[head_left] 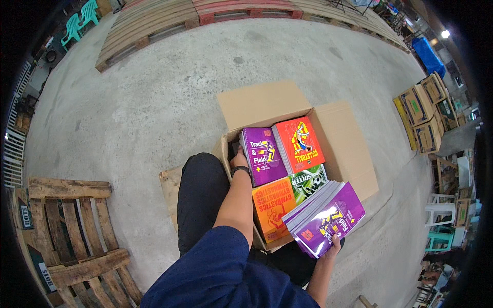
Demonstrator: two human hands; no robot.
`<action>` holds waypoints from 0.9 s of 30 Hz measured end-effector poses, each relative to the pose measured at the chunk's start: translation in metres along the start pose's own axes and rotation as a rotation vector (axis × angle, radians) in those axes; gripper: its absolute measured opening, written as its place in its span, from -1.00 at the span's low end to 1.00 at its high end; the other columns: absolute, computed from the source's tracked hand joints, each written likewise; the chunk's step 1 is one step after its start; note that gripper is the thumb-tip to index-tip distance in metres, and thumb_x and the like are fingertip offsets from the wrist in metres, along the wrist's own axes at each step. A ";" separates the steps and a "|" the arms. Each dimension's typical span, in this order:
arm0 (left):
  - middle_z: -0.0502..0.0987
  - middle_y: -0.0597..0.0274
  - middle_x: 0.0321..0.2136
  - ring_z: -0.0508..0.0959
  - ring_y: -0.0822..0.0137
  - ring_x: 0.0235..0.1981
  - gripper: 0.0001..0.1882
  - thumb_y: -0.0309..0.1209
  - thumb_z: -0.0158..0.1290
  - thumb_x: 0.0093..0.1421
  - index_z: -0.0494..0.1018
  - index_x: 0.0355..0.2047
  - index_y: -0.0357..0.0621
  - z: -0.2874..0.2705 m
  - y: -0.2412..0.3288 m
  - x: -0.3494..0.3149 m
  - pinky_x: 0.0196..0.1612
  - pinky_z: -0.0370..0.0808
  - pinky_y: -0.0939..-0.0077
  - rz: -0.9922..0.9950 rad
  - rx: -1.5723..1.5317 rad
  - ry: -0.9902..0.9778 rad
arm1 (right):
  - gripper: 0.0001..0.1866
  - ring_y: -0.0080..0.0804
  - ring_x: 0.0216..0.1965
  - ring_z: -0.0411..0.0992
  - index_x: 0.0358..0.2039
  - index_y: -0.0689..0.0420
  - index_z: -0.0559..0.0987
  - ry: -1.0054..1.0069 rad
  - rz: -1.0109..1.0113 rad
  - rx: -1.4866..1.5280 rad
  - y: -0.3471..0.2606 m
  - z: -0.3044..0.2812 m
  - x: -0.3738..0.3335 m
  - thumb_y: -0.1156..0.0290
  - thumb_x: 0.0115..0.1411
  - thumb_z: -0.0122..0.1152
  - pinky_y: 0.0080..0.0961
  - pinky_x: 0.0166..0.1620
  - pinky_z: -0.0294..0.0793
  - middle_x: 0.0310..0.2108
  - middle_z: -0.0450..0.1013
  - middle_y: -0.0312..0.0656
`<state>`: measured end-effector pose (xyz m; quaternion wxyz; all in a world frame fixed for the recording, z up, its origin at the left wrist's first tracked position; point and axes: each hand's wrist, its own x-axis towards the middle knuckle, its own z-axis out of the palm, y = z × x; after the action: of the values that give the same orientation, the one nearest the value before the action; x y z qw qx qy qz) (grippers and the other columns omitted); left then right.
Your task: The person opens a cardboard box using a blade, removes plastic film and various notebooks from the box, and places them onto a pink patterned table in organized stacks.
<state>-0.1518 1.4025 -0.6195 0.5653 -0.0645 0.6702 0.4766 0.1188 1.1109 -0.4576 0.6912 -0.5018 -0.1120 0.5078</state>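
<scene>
An open cardboard box (336, 149) stands before me, packed with stacks of notebooks. A purple notebook stack (264, 156) lies at its far left, a red-orange stack (300, 143) at its far right. Nearer sit an orange stack (273, 208) and a green one with a soccer ball picture (309, 180), partly covered. My right hand (334, 247) grips a thick bundle of purple notebooks (328, 218), tilted over the box's near right corner. My left hand (239, 158) reaches in between the box's left wall and the purple stack, touching the stack's edge; most of its fingers are hidden.
The box's flaps (262, 100) are folded outward. My dark-trousered leg (203, 197) is against the box's left side. A wooden pallet (87, 226) is at the left; more pallets (246, 10) line the far side. Stacked cartons (423, 113) and a white stool (440, 211) are at the right.
</scene>
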 end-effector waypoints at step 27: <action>0.45 -0.05 -0.25 0.46 0.20 -0.24 -0.30 0.04 0.03 -0.01 0.30 -0.07 -0.36 0.016 -0.015 0.012 -0.12 0.37 0.44 0.384 0.337 -0.078 | -0.39 -0.21 -0.18 0.39 -0.07 0.26 0.30 0.121 -0.093 0.186 0.011 -0.018 -0.013 0.30 -0.17 0.16 -0.30 -0.06 0.38 -0.21 0.38 -0.08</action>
<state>-0.1358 1.4115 -0.6362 0.4926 0.1777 0.7177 0.4589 0.1185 1.0894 -0.4700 0.7632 -0.4594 -0.0459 0.4521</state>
